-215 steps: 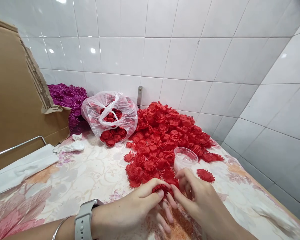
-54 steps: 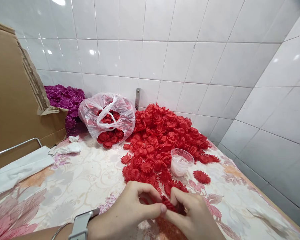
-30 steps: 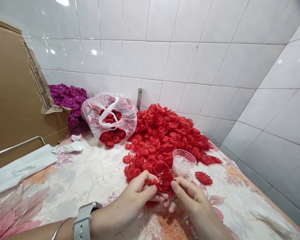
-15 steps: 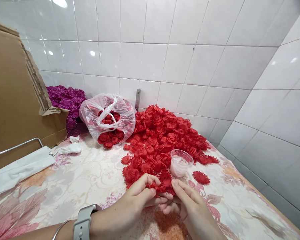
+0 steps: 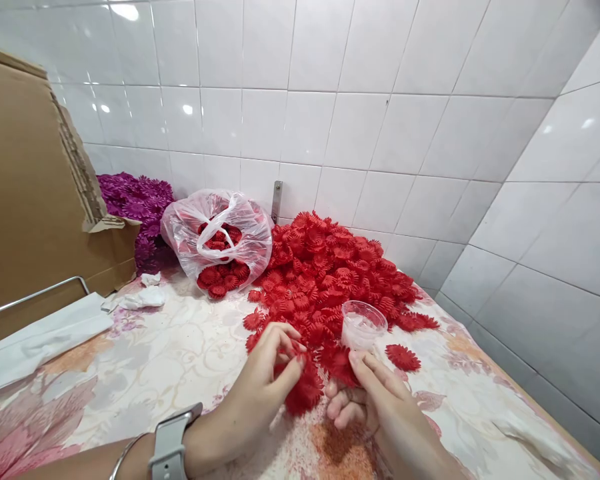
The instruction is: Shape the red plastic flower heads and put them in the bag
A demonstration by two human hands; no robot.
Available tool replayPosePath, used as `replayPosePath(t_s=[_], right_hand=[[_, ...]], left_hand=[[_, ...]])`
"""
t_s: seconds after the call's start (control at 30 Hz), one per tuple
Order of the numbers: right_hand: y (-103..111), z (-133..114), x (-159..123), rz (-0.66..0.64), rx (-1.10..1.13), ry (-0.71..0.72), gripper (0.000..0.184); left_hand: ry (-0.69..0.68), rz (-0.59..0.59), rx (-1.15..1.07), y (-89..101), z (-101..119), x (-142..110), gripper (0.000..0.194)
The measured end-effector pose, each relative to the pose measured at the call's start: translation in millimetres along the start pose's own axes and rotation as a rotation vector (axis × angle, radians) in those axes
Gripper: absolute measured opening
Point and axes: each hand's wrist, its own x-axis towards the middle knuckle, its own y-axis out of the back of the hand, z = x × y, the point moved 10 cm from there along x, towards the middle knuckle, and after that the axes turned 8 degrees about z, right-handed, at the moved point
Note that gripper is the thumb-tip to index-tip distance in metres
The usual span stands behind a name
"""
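Between the thumb and fingers of my left hand (image 5: 270, 373) is a red fabric flower (image 5: 306, 387), its fringed petals hanging below the fingertips. My right hand (image 5: 375, 393) pinches another red fabric flower (image 5: 340, 364) by its right edge, other fingers curled underneath. A small gap separates the two flowers. Just beyond my hands spreads a large heap of red fabric flowers (image 5: 325, 267). A clear plastic cup (image 5: 364, 323) with whitish contents stands at the heap's front right. One loose red flower (image 5: 403, 358) lies beside the cup.
A tied clear plastic bag (image 5: 180, 223) of red flowers sits left of the heap, with purple flowers (image 5: 135, 200) behind it. A cardboard box (image 5: 40, 187) and white paper (image 5: 50, 337) occupy the left. White tiled walls (image 5: 310, 127) border the floral-patterned tablecloth (image 5: 180, 353).
My hands have drawn apart, the left one moving up and left. The red material held between both hands now shows as two separate flowers, one in each hand.
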Motion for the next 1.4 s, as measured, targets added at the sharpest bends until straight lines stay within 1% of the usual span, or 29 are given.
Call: replayPosePath(t_s=[0.03,0.07,0.13,0.23,0.3,0.4,0.5,0.6,0.73,0.9,1.03,1.13,1.23,1.33,1.4], right_hand=[[-1,0,-1,-0.011,-0.017,0.008,0.031],[-3,0,-1,-0.025,-0.026,0.019,0.031],[-5,-1,-2,-0.054,-0.038,0.033,0.031],[-7,-1,-3,-0.078,-0.052,0.017,0.03],[-7,-3,-3,-0.081,-0.074,0.026,0.028],[-9,-6,-2,-0.112,-0.128,0.075,0.027],[-9,-3,1,-0.144,-0.194,0.095,0.028],[-3,1,5,-0.124,-0.233,0.1,0.032],[4,-1,7,-0.076,-0.287,0.129,0.037],[-6,-6,2,-0.148,-0.392,0.14,0.044],[-10,-11,1,-0.161,-0.364,0.156,0.041],[-14,-8,0,-0.212,-0.337,0.13,0.035],[-18,-3,-2,-0.274,-0.34,0.109,0.028],[-22,4,-5,-0.349,-0.358,0.108,0.03],[-23,8,-6,-0.376,-0.38,0.103,0.032]], left_hand=[[-0.026,0.073,0.049,7.6,-1,4,0.009],[-0.048,0.12,0.092,12.8,-2,6,0.012],[-0.094,0.156,0.172,17.7,-1,9,0.015],[-0.146,0.129,0.257,15.9,5,8,0.021],[-0.143,0.104,0.279,13.1,8,5,0.022],[-0.128,0.066,0.275,7.6,9,0,0.02],[-0.127,0.035,0.25,3.0,9,-2,0.02],[-0.136,0.021,0.242,1.1,10,-3,0.02],[-0.188,0.019,0.285,0.1,16,-6,0.022],[-0.285,0.013,0.328,-1.7,28,-13,0.023],[-0.345,-0.042,0.32,-8.3,34,-17,0.025],[-0.313,-0.126,0.288,-16.8,31,-18,0.026],[-0.232,-0.173,0.29,-21.4,25,-17,0.023],[-0.136,-0.192,0.307,-22.6,18,-17,0.021],[-0.089,-0.197,0.298,-22.8,15,-18,0.018]])
